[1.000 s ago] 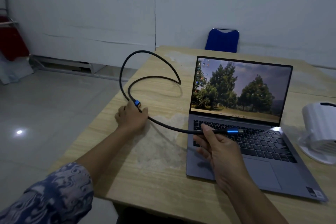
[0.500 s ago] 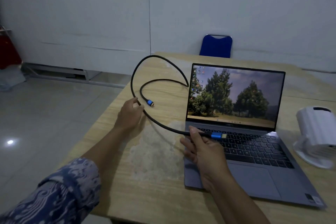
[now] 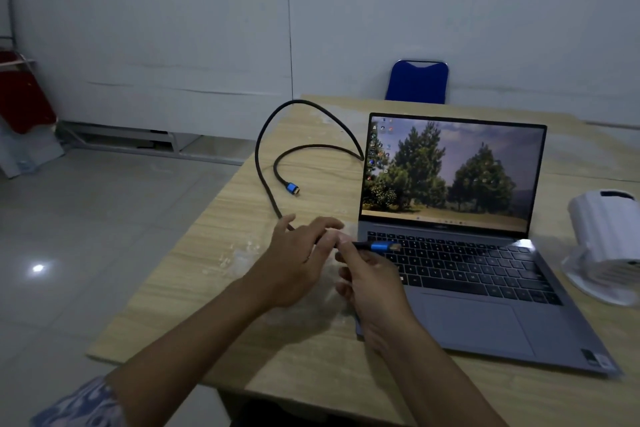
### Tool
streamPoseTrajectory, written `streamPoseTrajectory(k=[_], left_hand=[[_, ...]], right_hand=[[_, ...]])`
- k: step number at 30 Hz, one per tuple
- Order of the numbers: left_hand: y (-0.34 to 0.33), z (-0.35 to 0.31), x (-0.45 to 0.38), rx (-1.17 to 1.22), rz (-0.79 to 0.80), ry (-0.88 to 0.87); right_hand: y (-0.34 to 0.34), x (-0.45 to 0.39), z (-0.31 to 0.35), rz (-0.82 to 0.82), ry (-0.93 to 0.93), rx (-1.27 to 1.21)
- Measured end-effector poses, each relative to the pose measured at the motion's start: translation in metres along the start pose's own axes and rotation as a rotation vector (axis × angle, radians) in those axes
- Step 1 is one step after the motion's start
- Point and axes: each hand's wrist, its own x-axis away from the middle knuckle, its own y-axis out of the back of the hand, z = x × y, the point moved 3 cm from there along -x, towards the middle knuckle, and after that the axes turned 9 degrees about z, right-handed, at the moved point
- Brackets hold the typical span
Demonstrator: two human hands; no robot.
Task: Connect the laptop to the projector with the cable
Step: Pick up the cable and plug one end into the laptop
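A pale wood-grain desk (image 3: 214, 253) with a scuffed whitish patch stands on glossy grey floor tiles (image 3: 86, 218) before a bare white wall (image 3: 173, 28). A blue chair (image 3: 417, 81) sits at its far edge. The open laptop (image 3: 467, 270) shows trees; the white projector (image 3: 604, 239) is to its right. The right hand (image 3: 370, 284) pinches the black cable (image 3: 263, 163) just behind one blue plug (image 3: 382, 247) over the keyboard. The left hand (image 3: 298, 260) hovers beside it, fingers spread. The other plug (image 3: 292, 188) lies on the desk.
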Motion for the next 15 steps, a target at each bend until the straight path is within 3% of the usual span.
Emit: streamPoseTrajectory(k=[2, 9, 15], left_hand=[[-0.004, -0.003, -0.007, 0.015, 0.074, -0.036], [-0.009, -0.001, -0.009, 0.098, -0.026, -0.178], [0.001, 0.008, -0.003, 0.335, -0.066, -0.174]], right_hand=[[0.002, 0.004, 0.002, 0.000, 0.016, 0.061], [0.029, 0.022, 0.010, -0.110, 0.182, 0.046], [0.035, 0.018, 0.010, 0.032, 0.089, 0.107]])
